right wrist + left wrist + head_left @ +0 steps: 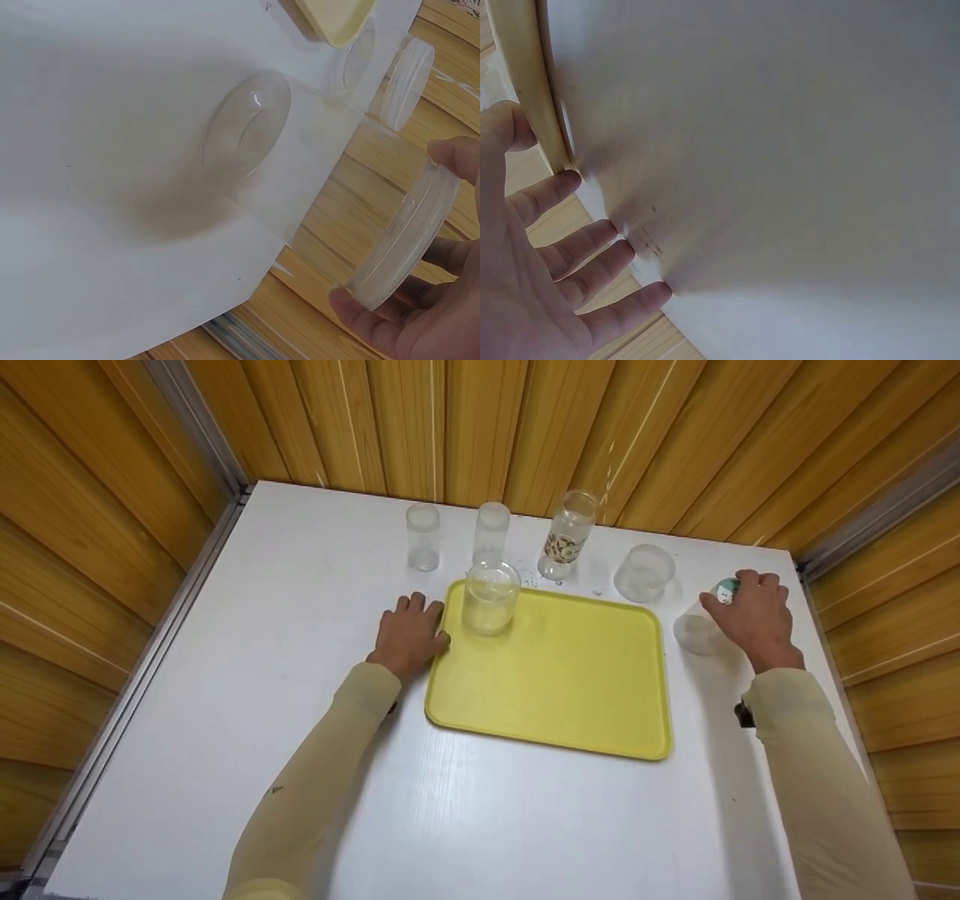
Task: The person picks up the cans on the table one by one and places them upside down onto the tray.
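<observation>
by the right hand (757, 619), a clear jar (697, 635) is held from above at its lid (405, 232), with thumb and fingers curled about the rim. the base of the clear jar is pointed down at the white table (247, 660), just beside the right edge of a yellow tray (555, 682); whether the base is touching cannot be told. a green and white patch (726, 591) is seen at its top, beside the thumb. the left hand (407, 637) is spread wide at the opposite side of the tray, its thumb set against the left edge; nothing is gripped by it. the clear jar is well apart from the left hand, with the tray between. on the tray, near its far left corner, a second jar (490, 607) is stood upright, near the left hand. behind the tray, two narrow glasses (424, 538), a printed glass (564, 547) and a short jar (645, 574) are set in a row, the short jar being nearest the right hand. both forearms are covered by pale sleeves (802, 780).
</observation>
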The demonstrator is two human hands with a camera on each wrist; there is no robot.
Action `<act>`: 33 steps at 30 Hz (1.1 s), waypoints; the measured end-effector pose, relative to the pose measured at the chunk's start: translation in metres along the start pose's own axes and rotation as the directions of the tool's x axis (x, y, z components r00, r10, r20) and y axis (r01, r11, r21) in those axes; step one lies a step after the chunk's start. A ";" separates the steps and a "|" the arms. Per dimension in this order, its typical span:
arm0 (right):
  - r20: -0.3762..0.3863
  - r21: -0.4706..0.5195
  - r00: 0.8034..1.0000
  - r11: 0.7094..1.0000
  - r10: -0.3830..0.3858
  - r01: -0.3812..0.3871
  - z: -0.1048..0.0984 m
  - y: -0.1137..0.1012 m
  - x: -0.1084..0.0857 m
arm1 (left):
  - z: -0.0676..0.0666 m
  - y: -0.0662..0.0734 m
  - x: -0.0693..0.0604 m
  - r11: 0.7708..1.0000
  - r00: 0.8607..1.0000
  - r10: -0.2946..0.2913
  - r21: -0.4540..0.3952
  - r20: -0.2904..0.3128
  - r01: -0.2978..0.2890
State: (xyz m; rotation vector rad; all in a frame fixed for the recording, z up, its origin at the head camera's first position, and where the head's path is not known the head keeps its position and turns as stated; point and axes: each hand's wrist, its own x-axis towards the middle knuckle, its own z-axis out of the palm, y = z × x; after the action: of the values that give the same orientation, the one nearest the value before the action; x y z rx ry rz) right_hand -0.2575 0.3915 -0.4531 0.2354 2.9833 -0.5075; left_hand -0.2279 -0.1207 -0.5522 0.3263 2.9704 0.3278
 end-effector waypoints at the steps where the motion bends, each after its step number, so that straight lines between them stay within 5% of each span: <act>1: -0.006 0.004 1.000 1.000 -0.003 0.003 0.000 0.000 0.000 | 0.000 0.000 0.000 1.000 1.000 0.002 0.001 -0.003 -0.002; 33: -0.175 0.168 0.984 0.984 -0.032 0.062 -0.008 -0.035 -0.018 | 0.005 0.001 -0.004 0.998 0.999 -0.006 -0.060 -0.051 0.003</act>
State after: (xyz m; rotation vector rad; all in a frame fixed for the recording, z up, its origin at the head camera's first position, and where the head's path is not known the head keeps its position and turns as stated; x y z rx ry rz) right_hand -0.2461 0.3590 -0.4321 0.2344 3.1185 -0.7927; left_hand -0.2226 -0.1193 -0.5561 0.3084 3.0034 0.4295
